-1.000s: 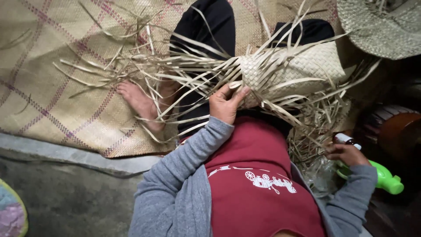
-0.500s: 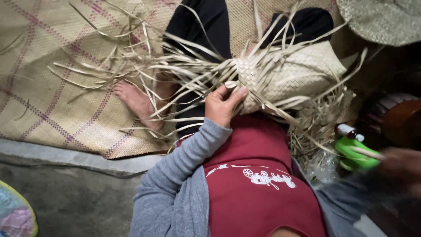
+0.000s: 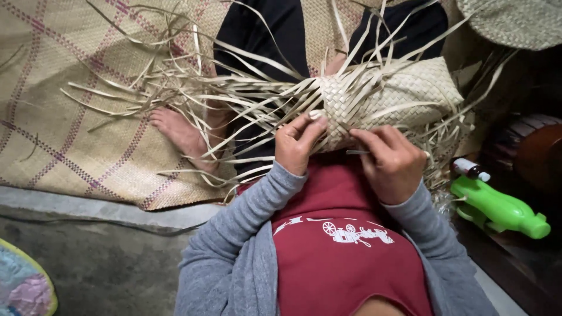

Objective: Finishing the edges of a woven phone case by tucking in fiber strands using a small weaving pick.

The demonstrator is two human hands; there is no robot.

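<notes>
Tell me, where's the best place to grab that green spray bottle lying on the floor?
Probably around the middle of the green spray bottle, coming down from above. It lies on its side to the right of the person's right hand, so its long rounded body faces up and is bare there. The white nozzle end is narrower and sits close to the loose straw strips.
</notes>
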